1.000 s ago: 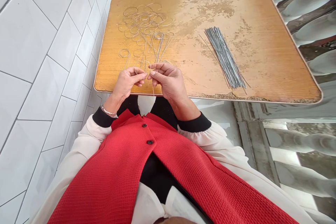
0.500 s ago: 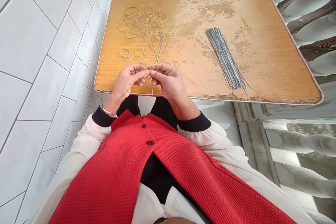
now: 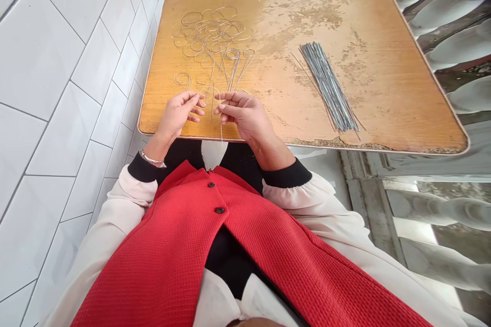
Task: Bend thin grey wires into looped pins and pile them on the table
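Head view: my right grip [image 3: 245, 117] is pinched on a thin hooked wire [image 3: 221, 130] between thumb and forefinger, its tail hanging down; my left grip [image 3: 176, 115] stands open just beside the wire, apart from the right; ahead of the grip lie bent wire hooks [image 3: 210, 36] on the worn wooden surface [image 3: 402, 102], with a bundle of straight wires [image 3: 329, 87] well to the right; wire this fine probably handles best pinched close to the bend, where it cannot twist.

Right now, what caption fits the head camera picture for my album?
Right hand pinches a bent wire above a worn wooden table.
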The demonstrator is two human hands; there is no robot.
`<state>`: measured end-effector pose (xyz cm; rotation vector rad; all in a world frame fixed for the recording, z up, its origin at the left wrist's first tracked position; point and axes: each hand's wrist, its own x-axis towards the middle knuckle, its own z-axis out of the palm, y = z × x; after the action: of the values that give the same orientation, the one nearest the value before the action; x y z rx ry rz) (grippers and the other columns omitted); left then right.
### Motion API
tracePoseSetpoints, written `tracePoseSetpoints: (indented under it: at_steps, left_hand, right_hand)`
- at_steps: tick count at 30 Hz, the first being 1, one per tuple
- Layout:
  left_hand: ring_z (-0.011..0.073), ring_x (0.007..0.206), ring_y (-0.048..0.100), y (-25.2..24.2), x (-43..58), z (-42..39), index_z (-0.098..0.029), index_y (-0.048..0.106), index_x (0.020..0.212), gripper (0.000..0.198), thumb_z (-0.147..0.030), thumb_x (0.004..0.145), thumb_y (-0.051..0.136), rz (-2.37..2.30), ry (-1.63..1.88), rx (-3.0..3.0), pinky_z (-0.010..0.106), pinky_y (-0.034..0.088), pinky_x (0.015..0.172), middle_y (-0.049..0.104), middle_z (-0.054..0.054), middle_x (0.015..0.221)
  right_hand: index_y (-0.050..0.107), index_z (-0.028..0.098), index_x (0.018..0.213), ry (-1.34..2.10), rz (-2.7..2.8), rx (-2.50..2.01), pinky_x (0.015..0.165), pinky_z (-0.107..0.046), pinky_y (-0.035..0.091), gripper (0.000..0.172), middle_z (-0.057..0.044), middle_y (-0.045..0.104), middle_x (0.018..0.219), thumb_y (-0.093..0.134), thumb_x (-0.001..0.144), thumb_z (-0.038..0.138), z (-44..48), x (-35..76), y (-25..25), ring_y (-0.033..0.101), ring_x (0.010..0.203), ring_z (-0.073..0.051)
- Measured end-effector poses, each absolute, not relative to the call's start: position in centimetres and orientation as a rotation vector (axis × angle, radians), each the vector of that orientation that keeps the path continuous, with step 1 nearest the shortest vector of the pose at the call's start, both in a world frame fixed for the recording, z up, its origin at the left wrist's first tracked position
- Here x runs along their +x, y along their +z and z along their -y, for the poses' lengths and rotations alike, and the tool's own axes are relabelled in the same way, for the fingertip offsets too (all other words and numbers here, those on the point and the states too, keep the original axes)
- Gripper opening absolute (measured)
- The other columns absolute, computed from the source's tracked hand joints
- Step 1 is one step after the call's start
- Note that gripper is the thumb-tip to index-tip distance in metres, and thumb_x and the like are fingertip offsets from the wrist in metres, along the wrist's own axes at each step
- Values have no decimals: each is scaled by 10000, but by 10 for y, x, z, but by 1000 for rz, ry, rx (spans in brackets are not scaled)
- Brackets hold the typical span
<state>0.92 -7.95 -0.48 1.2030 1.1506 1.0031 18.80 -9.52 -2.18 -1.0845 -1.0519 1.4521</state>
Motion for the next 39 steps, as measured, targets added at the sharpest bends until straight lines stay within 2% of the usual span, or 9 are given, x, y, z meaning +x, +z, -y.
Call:
tracePoseSetpoints:
  at_steps: [3, 10, 16, 22, 30, 34, 39]
  left_hand:
    - [48, 602, 649, 0, 7, 72, -170, 671, 866, 207, -348, 967, 643, -1160, 989, 1249, 143, 483, 523, 718, 4, 789]
    - [33, 544, 620, 14, 10, 65, -147, 636, 827, 321, -437, 964, 637, -1219, 920, 1330, 131, 463, 535, 684, -13, 675]
    - [39, 546, 641, 16, 14, 66, -140, 637, 875, 253, -373, 972, 641, -1201, 905, 1363, 140, 466, 552, 688, -27, 665]
    - [37, 499, 617, 11, 13, 63, -145, 653, 973, 168, -313, 971, 647, -1099, 894, 1348, 142, 461, 527, 660, -61, 617]
    - [13, 461, 564, 3, 13, 61, -141, 657, 919, 145, -265, 986, 622, -1053, 918, 1254, 127, 407, 489, 634, -67, 597]
    - [11, 479, 573, 2, 15, 62, -140, 656, 942, 153, -279, 991, 614, -1103, 926, 1260, 118, 412, 492, 640, -60, 624]
    - [8, 531, 618, 4, 13, 65, -148, 659, 1058, 267, -390, 1020, 550, -1204, 936, 1357, 114, 446, 515, 716, -12, 819]
  right_hand:
    - [674, 166, 925, 1437, 1095, -1109, 492, -195, 474, 213, 16, 677, 672, 794, 752, 133, 91, 188, -22, 542, 470, -60]
    - [681, 155, 844, 1367, 1161, -1177, 470, -173, 451, 111, 15, 667, 648, 787, 811, 148, 88, 184, -21, 523, 456, -47]
    - [676, 163, 738, 1348, 1142, -1171, 459, -186, 426, 206, 5, 651, 624, 790, 854, 290, 88, 182, -20, 497, 451, -53]
    - [680, 159, 682, 1357, 1107, -1098, 446, -182, 387, 196, 10, 629, 590, 779, 837, 227, 88, 185, -22, 471, 439, -48]
    - [677, 163, 690, 1412, 1097, -1066, 453, -181, 420, 188, 20, 605, 590, 791, 814, 246, 89, 186, -20, 466, 444, -51]
    - [676, 162, 684, 1432, 1068, -1078, 440, -175, 414, 181, 15, 615, 588, 785, 806, 239, 89, 185, -20, 463, 442, -51]
    - [680, 151, 700, 1463, 1064, -1101, 435, -173, 414, 186, 0, 643, 615, 797, 801, 255, 88, 185, -21, 483, 441, -50]
